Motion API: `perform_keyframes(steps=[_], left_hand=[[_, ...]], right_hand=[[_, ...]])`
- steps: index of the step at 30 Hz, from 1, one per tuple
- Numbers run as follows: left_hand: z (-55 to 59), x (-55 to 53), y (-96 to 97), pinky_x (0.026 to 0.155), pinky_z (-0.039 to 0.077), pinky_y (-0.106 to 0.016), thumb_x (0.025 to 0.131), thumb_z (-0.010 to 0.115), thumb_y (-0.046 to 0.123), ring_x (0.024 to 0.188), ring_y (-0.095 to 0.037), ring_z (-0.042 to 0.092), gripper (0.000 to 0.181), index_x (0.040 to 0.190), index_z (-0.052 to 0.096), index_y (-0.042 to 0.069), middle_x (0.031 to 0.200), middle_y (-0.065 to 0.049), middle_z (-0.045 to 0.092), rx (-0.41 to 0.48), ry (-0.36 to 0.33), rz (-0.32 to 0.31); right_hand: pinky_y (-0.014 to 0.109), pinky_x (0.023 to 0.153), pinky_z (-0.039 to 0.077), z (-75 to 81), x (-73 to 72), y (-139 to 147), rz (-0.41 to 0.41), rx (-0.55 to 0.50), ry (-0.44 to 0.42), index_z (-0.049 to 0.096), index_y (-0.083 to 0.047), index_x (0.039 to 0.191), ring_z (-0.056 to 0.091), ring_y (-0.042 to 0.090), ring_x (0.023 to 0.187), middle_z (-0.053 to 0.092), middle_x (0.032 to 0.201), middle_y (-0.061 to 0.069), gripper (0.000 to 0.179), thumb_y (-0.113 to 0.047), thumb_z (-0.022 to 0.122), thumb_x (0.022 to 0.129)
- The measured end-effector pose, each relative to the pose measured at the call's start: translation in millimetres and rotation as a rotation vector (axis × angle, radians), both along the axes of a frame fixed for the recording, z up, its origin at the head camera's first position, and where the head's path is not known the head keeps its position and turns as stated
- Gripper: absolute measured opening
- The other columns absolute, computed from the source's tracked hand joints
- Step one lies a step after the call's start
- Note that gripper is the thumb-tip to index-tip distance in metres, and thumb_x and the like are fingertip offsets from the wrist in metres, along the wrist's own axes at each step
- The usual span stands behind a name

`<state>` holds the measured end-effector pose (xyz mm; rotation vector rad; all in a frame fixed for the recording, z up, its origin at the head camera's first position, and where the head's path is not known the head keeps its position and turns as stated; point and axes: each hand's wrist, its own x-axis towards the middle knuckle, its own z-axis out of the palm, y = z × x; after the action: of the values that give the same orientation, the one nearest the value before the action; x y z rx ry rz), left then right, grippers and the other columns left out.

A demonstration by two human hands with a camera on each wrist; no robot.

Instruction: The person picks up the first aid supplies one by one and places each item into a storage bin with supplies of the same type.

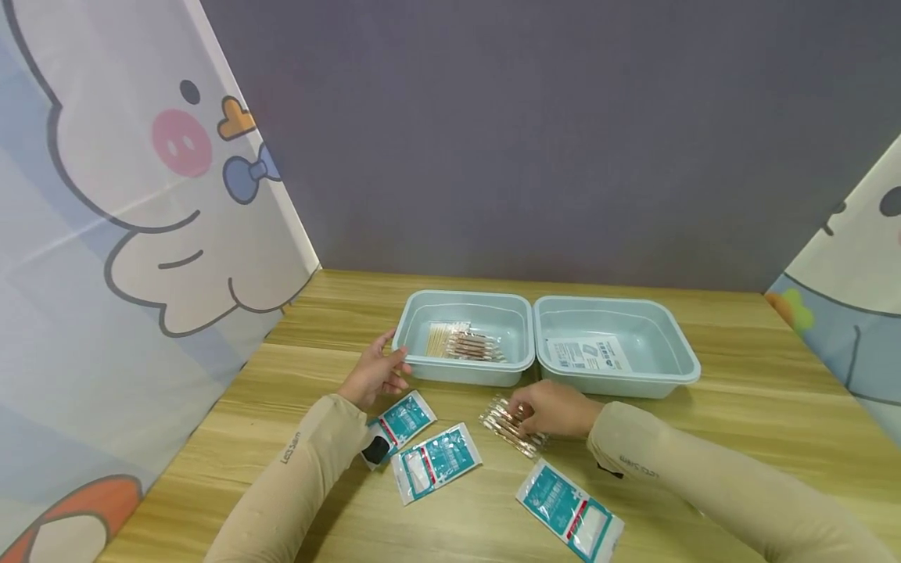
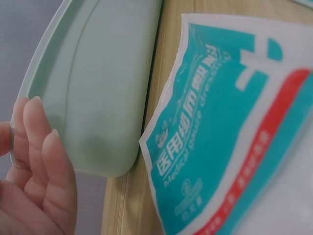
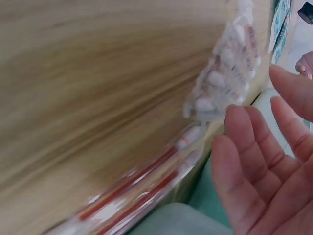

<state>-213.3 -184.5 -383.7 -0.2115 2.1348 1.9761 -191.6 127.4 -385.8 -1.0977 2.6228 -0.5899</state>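
My left hand (image 1: 376, 371) grips the left end of the left pale-blue plastic basin (image 1: 468, 371), thumb over the rim and fingers along the outer wall. In that basin lie wrapped brown-tubed cotton swabs (image 1: 473, 346) beside pale wooden-stick swabs (image 1: 438, 340). My right hand (image 1: 559, 408) is over more wrapped brown-tubed swabs (image 1: 505, 428) on the table. In the right wrist view, the right hand's fingers (image 3: 244, 161) are spread beside a swab pack (image 3: 225, 81); nothing shows between them. A teal-and-white gauze dressing packet (image 2: 210, 122) lies close under my left wrist.
Two more gauze packets lie on the wooden table, one at the front middle (image 1: 436, 463) and one at the front right (image 1: 570, 512). A second pale-blue basin (image 1: 619, 385) stands right of the first, with a white printed packet (image 1: 590, 353) inside. A grey wall (image 1: 549, 141) rises behind.
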Motion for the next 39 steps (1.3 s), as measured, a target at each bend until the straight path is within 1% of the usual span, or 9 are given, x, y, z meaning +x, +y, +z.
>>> perform_keyframes(steps=[2,10,16,21,23,28,31,34,39], left_hand=[[0.0,0.6,0.1,0.044,0.047,-0.023,0.102,0.047,0.015,0.042,-0.008,0.054,0.059,0.153,0.017,0.015,0.071,-0.004,0.061,0.002,-0.002,0.012],[1.0,-0.2,1.6,0.044,0.046,-0.022,0.102,0.048,0.015,0.043,-0.008,0.055,0.059,0.153,0.019,0.015,0.073,-0.004,0.062,-0.014,-0.003,0.035],[0.7,-1.2,1.0,0.044,0.046,-0.022,0.102,0.049,0.016,0.042,-0.007,0.055,0.059,0.153,0.020,0.014,0.074,-0.004,0.062,-0.019,0.001,0.036],[1.0,-0.1,1.5,0.044,0.047,-0.022,0.101,0.049,0.015,0.043,-0.008,0.056,0.060,0.153,0.019,0.013,0.076,-0.005,0.063,-0.013,-0.003,0.030],[1.3,-0.5,1.0,0.044,0.047,-0.022,0.101,0.049,0.015,0.043,-0.008,0.056,0.060,0.153,0.019,0.013,0.076,-0.005,0.063,-0.017,-0.002,0.029],[0.7,-1.5,-0.1,0.044,0.046,-0.022,0.101,0.050,0.015,0.044,-0.008,0.056,0.061,0.153,0.019,0.013,0.076,-0.005,0.063,-0.021,0.008,0.026],[0.5,-2.1,-0.1,0.044,0.046,-0.022,0.101,0.050,0.016,0.044,-0.008,0.056,0.061,0.153,0.019,0.014,0.076,-0.005,0.063,-0.018,0.009,0.021],[0.9,-1.7,0.4,0.044,0.046,-0.022,0.101,0.050,0.015,0.044,-0.008,0.056,0.060,0.153,0.020,0.014,0.075,-0.004,0.062,-0.017,0.007,0.023],[1.4,-0.6,1.2,0.043,0.046,-0.021,0.102,0.048,0.013,0.042,-0.008,0.056,0.058,0.152,0.019,0.014,0.072,-0.002,0.062,-0.016,0.003,0.023]], right_hand=[[0.025,0.061,0.045,-0.5,-0.3,4,-0.025,0.001,-0.004,0.070,-0.010,0.096,0.049,0.004,0.065,0.055,0.072,-0.011,0.019,-0.009,0.076,0.078],[0.027,0.061,0.044,3.0,-0.6,14,-0.111,-0.038,-0.091,0.066,-0.005,0.098,0.048,0.009,0.065,0.054,0.074,-0.006,0.024,-0.008,0.078,0.078],[0.025,0.059,0.043,0.2,0.9,14,-0.141,-0.056,-0.101,0.065,-0.005,0.101,0.048,0.009,0.065,0.054,0.075,-0.005,0.029,-0.010,0.080,0.076],[0.024,0.056,0.042,-5.9,3.8,11,-0.177,-0.056,-0.095,0.063,-0.004,0.105,0.046,0.007,0.060,0.052,0.070,-0.005,0.038,-0.008,0.081,0.072],[0.024,0.054,0.041,-6.9,4.6,9,-0.201,-0.056,-0.112,0.062,-0.004,0.107,0.046,0.008,0.058,0.052,0.067,-0.005,0.042,-0.008,0.082,0.071],[0.028,0.056,0.042,-6.1,5.0,2,-0.251,-0.016,-0.111,0.062,-0.004,0.110,0.047,0.011,0.058,0.052,0.065,-0.004,0.050,-0.013,0.086,0.067],[0.032,0.062,0.044,-6.9,4.5,-2,-0.264,0.046,-0.078,0.063,-0.004,0.110,0.049,0.013,0.065,0.053,0.070,-0.004,0.053,-0.018,0.088,0.065],[0.036,0.070,0.048,-7.5,4.5,-5,-0.261,0.098,-0.046,0.063,-0.005,0.110,0.054,0.016,0.075,0.059,0.080,-0.002,0.055,-0.022,0.089,0.064],[0.043,0.079,0.050,-5.0,6.0,-10,-0.264,0.138,-0.042,0.063,-0.005,0.112,0.062,0.026,0.088,0.066,0.098,0.007,0.059,-0.022,0.089,0.063]])
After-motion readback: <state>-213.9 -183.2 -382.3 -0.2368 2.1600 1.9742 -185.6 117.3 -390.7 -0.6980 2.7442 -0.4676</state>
